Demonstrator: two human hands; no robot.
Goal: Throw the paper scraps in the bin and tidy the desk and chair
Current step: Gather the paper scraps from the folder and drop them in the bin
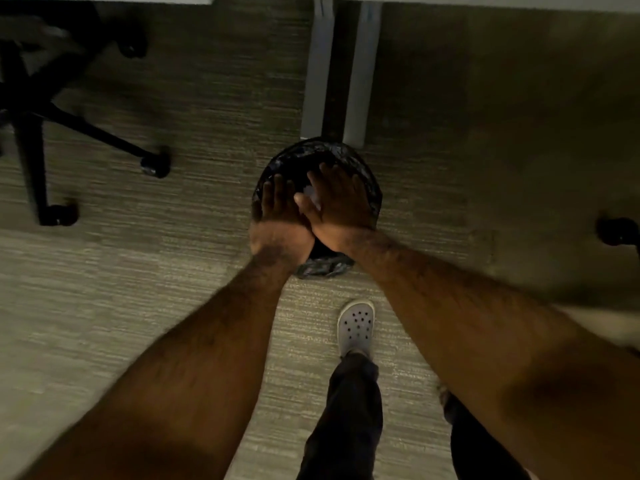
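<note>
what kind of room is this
Most likely an office or a study. A rolling office chair base stands on low-pile carpet, grey desk legs rise beside it, and both hands hover over a small bin lined with a black bag.

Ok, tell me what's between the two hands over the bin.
In the head view, a small white paper scrap shows between the left hand and right hand, above the bin with its black liner.
</note>
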